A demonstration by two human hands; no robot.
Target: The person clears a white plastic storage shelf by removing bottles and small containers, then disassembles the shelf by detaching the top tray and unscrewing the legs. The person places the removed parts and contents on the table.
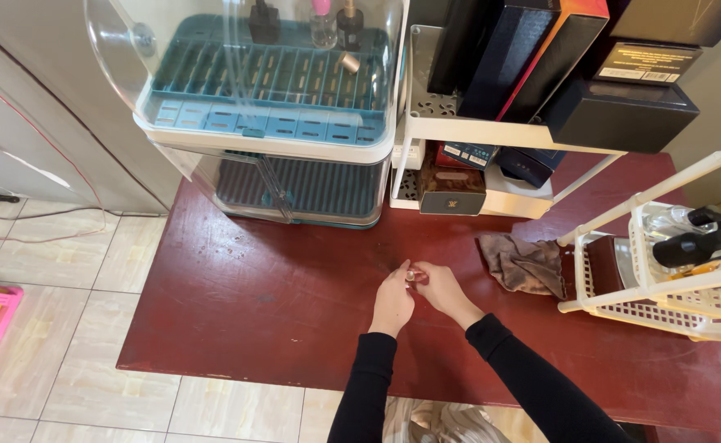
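Note:
My left hand (393, 300) and my right hand (442, 290) meet over the middle of a dark red table (254, 303). Between their fingertips they pinch a small pale object (412, 275); it is too small to tell what it is. Both arms wear black sleeves. A crumpled brown cloth (526, 264) lies on the table just right of my right hand.
A clear-lidded two-tier teal rack (270, 115) with small bottles stands at the back of the table. A white shelf (492, 123) holding dark boxes is beside it. A white plastic basket rack (689, 262) sits at the right. Tiled floor lies to the left.

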